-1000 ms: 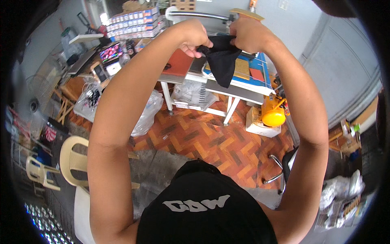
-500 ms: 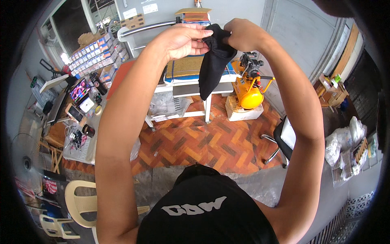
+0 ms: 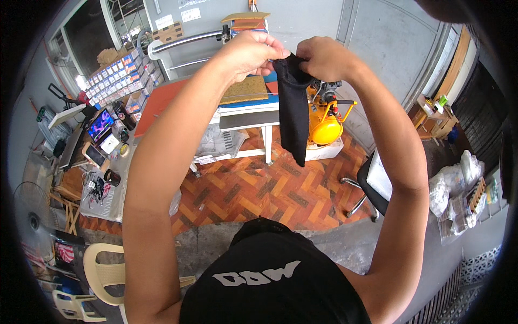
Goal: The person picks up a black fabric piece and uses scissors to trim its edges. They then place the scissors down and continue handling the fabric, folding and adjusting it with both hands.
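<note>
Both hands pinch the top edge of a black cloth sleeve (image 3: 294, 108), left hand (image 3: 251, 53) and right hand (image 3: 324, 56) close together, fingers shut on it; its long axis hangs straight down, above the parquet floor (image 3: 259, 189).

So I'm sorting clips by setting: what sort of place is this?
Probably a small garment-printing workshop: a heat-press table, a yellow air compressor, wall bins, and both hands holding up black fabric.
</note>
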`<action>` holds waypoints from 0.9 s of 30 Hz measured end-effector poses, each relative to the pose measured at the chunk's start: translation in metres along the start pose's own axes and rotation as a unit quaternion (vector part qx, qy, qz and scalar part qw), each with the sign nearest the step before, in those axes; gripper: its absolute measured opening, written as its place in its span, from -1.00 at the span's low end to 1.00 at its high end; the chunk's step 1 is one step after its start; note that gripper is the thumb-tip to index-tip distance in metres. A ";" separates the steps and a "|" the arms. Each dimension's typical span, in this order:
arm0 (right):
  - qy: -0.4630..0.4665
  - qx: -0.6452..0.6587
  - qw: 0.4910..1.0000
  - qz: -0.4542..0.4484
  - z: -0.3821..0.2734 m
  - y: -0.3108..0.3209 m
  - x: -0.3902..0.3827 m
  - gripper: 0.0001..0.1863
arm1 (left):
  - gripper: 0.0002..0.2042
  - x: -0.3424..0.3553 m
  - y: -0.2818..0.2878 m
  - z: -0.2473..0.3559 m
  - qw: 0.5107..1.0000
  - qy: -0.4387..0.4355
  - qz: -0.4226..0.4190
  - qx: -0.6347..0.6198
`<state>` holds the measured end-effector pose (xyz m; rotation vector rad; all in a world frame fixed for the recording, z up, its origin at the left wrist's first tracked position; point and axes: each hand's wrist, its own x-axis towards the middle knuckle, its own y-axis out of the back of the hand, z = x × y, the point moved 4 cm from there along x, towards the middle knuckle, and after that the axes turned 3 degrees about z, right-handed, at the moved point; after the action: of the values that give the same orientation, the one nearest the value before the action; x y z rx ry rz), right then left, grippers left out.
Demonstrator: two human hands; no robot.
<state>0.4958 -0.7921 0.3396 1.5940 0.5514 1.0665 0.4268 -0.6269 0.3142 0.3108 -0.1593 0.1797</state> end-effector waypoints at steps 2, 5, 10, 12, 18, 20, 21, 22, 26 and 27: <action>0.017 0.045 0.998 0.035 0.002 -0.005 -0.003 -0.68 | -0.82 -0.003 -0.006 0.001 1.000 -0.011 -0.008 -0.009; 0.076 0.169 0.978 0.096 0.001 -0.014 -0.006 -0.70 | -0.77 -0.008 -0.011 0.000 0.998 -0.036 -0.035 -0.027; 0.004 0.458 0.889 0.001 -0.012 -0.047 0.006 -0.76 | -0.71 -0.034 0.003 -0.017 0.989 -0.054 -0.050 -0.132; -0.059 0.537 0.841 0.014 -0.027 -0.062 0.010 -0.79 | -0.70 -0.054 0.012 -0.027 0.976 -0.071 -0.058 -0.197; -0.091 0.570 0.816 -0.030 -0.099 -0.114 0.019 -0.85 | -0.78 -0.114 0.048 -0.082 0.989 -0.096 0.110 -0.024; -0.038 0.511 0.858 -0.040 -0.120 -0.125 0.022 -0.80 | -0.80 -0.130 0.071 -0.101 0.986 -0.088 0.128 -0.055; -0.050 0.460 0.884 -0.059 -0.128 -0.133 0.023 -0.80 | -0.81 -0.138 0.083 -0.112 0.986 -0.058 0.141 -0.069; -0.031 0.423 0.902 -0.079 -0.137 -0.139 0.023 -0.79 | -0.83 -0.148 0.094 -0.122 0.986 -0.061 0.141 -0.067; 0.074 0.405 0.893 -0.184 -0.188 -0.173 0.031 -0.82 | -0.82 -0.186 0.127 -0.168 0.992 -0.022 0.082 -0.095; 0.075 0.420 0.878 -0.217 -0.201 -0.185 0.035 -0.83 | -0.81 -0.198 0.132 -0.183 0.984 -0.005 0.095 -0.151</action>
<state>0.3733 -0.6034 0.1801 1.9708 1.5568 0.6180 0.2320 -0.4756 0.1442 -0.0071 -0.2236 0.3391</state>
